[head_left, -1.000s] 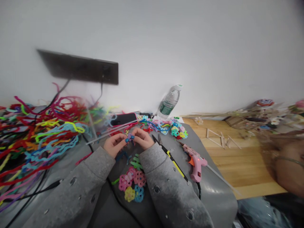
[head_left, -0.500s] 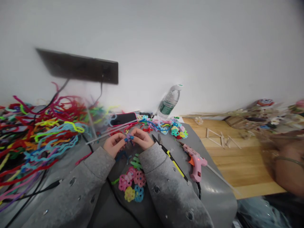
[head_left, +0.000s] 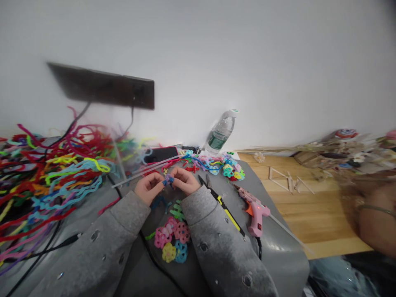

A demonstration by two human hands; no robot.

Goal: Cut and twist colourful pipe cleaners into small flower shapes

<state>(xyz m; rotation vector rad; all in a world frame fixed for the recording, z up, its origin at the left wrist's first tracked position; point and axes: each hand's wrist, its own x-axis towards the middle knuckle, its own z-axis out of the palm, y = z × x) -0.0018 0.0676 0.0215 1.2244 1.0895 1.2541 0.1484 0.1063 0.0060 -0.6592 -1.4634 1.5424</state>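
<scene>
My left hand (head_left: 149, 187) and my right hand (head_left: 185, 180) meet over the grey table top (head_left: 278, 251), both in grey sleeves. Together they pinch a small blue and purple pipe-cleaner piece (head_left: 168, 179) between their fingertips. Just below my hands lie a green pipe-cleaner bit (head_left: 177, 210) and a cluster of finished pipe-cleaner flowers (head_left: 172, 239) in pink, yellow and blue.
A big tangle of coloured pipe cleaners (head_left: 49, 177) fills the left. More flowers (head_left: 216, 165), a phone (head_left: 161, 154) and a water bottle (head_left: 221, 133) lie behind. Black-and-yellow pliers (head_left: 221, 204) and a pink glue gun (head_left: 255, 210) sit right. Another person's arm (head_left: 375, 214) shows far right.
My fingertips have shifted slightly on the small piece, turning it a little. Nothing else has moved.
</scene>
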